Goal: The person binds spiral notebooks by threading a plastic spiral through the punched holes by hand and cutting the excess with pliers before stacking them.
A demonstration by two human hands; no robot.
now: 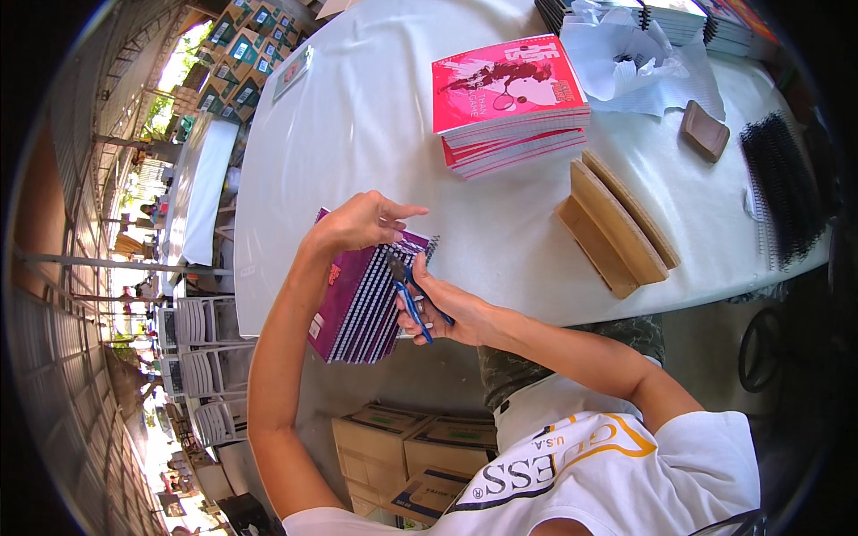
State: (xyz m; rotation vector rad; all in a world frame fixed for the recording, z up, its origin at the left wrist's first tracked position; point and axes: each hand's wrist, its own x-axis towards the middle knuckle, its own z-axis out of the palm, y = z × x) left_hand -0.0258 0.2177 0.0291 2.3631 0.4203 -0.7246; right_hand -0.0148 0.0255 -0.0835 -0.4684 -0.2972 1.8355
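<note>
A stack of purple spiral-bound notebooks [353, 299] lies fanned at the table's near left edge, its several coil bindings side by side and partly overhanging the edge. My left hand [357, 223] is over the far end of the stack, one finger stretched out to the right and the others bent down by the coil ends. My right hand [447, 308] is closed round the blue handles of a pair of cutting pliers [399, 272]. The jaws of the pliers point up toward my left fingertips, close to the coils. Whether the jaws touch a coil is hard to see.
Pink books [509, 98] are piled at the far middle of the white-covered table [295, 161]. To the right are a folded cardboard piece [617, 228], a brown block [704, 131], crumpled paper [626, 62] and black coils [778, 192]. Boxes [380, 447] stand below the table.
</note>
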